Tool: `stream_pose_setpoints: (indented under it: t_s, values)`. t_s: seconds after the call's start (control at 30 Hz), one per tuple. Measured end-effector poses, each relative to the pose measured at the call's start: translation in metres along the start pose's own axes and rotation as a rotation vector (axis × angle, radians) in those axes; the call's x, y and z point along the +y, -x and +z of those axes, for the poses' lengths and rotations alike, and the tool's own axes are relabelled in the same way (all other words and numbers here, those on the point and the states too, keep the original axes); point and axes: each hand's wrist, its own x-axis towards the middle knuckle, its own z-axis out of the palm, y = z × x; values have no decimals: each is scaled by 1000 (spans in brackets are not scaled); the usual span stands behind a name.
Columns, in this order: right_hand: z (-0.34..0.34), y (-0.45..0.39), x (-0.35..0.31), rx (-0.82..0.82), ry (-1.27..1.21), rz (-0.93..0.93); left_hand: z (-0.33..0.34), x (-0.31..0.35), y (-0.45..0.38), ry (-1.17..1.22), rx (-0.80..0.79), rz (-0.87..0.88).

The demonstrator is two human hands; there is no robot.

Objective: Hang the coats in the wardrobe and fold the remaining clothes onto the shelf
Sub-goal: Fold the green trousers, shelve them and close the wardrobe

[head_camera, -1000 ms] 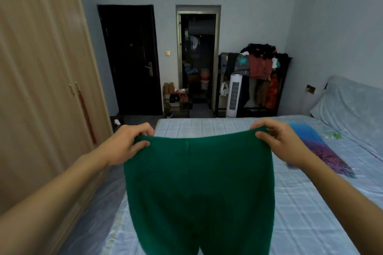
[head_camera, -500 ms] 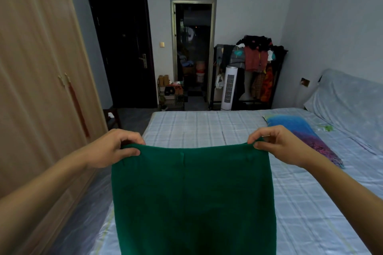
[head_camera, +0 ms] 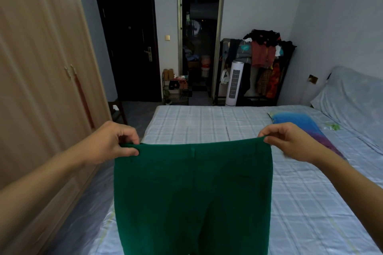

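Note:
A pair of green trousers (head_camera: pixel 192 192) hangs stretched flat in front of me over the bed. My left hand (head_camera: pixel 109 143) pinches the left end of the waistband. My right hand (head_camera: pixel 290 141) pinches the right end. The legs drop out of view at the bottom edge. A light wooden wardrobe (head_camera: pixel 41 80) with its doors shut stands along the left side; no shelf shows.
The bed (head_camera: pixel 207 122) with a pale checked sheet fills the middle and right, with a blue and purple cloth (head_camera: pixel 296 122) lying on it. A narrow floor strip runs between bed and wardrobe. A loaded clothes rack (head_camera: pixel 263 54), a white tower fan (head_camera: pixel 234 83) and a small stool (head_camera: pixel 117 109) stand beyond.
Both hands have sunk lower with the trousers, and my view has tipped down a little. The grip on the waistband is the same.

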Motion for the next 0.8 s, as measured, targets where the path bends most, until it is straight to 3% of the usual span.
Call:
stream_pose_setpoints:
  t_s: [0.27,0.53,0.8]
  values:
    - [6,0,-5,158,123,-38,1,-2,7,-128,25,146]
    - [27,7,0,184,92,-11,-3,-3,8,-134,206,132]
    - [32,6,4,320,149,-33,-7,-9,14,-122,-111,-39]
